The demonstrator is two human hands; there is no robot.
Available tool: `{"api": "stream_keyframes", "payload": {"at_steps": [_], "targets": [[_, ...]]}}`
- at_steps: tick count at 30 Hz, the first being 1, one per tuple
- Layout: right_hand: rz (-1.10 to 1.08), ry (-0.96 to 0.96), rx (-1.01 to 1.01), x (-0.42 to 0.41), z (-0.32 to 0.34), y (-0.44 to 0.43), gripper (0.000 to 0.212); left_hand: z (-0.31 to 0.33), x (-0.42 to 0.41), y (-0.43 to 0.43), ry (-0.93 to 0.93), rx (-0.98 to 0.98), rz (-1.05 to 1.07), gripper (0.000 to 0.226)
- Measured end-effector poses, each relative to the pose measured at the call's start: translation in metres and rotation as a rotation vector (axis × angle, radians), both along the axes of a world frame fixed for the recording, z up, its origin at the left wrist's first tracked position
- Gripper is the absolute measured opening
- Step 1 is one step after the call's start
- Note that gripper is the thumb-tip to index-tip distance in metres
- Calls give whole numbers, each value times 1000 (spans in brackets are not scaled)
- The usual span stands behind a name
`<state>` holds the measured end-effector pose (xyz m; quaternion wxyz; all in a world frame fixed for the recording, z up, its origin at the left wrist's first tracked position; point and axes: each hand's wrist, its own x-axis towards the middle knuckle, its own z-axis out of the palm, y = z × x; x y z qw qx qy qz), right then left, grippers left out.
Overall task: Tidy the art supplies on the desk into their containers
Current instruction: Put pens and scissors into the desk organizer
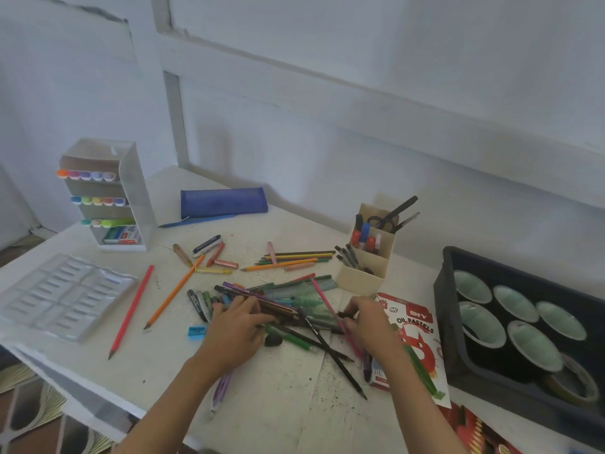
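The left grip [235, 326] lies on the near-left part of the pile of pencils and pens [307, 303] at the middle of the white desk [278, 404], its fingers curled round several pencils. The right grip [366, 322] meets the pile's right edge, fingertips pinching the end of a dark pen [342, 314]. A cream organiser [363, 273] stands just behind the pile, with an oil pastels box [415, 326] to its right. A clear marker rack [131, 191], a blue pencil case [222, 201] and a clear plastic tray [62, 296] sit farther left.
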<state>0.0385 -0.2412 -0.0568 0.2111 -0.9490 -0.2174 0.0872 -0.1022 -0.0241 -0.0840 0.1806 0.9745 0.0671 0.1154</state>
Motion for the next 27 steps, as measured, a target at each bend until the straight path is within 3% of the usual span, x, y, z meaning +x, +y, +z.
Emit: {"api": "stream_keyframes", "payload": {"at_steps": [7, 12, 20, 27], "targets": [[-28, -132, -93, 6, 10, -11, 13, 0, -1, -5, 9, -32, 38, 18], [-46, -225, -125, 7, 12, -16, 20, 5, 8, -15, 65, -14, 45, 25], [-61, -181, -121, 4, 10, -26, 27, 18, 29, -28, 252, 79, 145, 35], [-41, -108, -147, -1, 11, -25, 26, 18, 37, -28, 255, 5, 113, 21]]}}
